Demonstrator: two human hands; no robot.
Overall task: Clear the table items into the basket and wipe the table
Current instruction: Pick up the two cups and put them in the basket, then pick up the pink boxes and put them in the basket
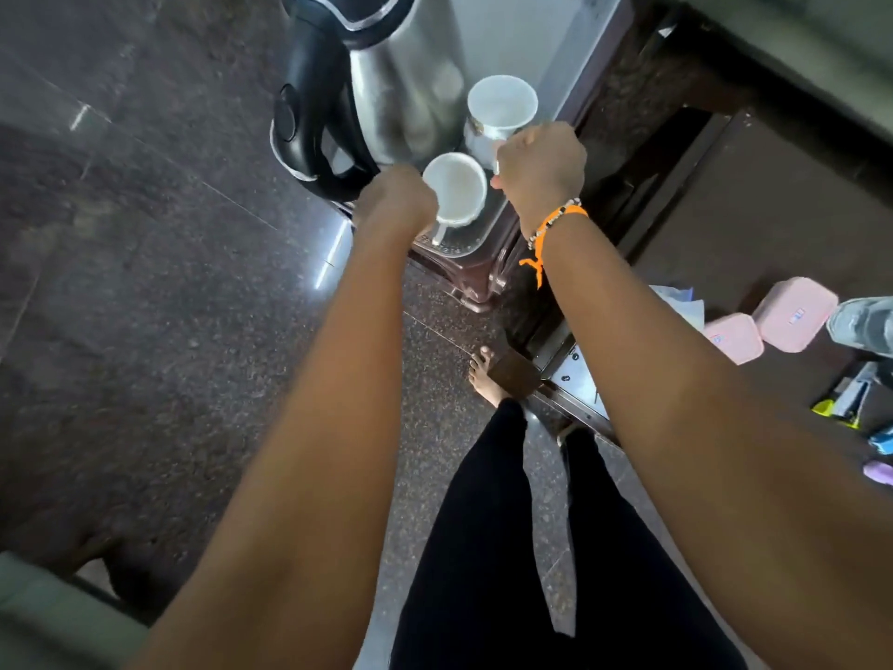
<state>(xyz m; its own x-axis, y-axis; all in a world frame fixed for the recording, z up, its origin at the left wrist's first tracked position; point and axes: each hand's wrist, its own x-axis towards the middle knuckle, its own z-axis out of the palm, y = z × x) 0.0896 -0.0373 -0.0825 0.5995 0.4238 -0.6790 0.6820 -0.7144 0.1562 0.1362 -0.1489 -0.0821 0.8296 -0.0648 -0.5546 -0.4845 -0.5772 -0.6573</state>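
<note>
Beside one kettle [386, 84], two hands grip two cups.

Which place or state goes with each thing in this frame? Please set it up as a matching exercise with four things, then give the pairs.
Things:
1. kettle
2. near cup
3. far cup
4. pink boxes

Places or states:
A. on the dark table at the right edge of view
B. held at its handle by the left hand
C. tall, steel and black, at the tray's left side
D. just beyond the right hand, which is closed at its side

Pairs: 1-C, 2-B, 3-D, 4-A
</note>
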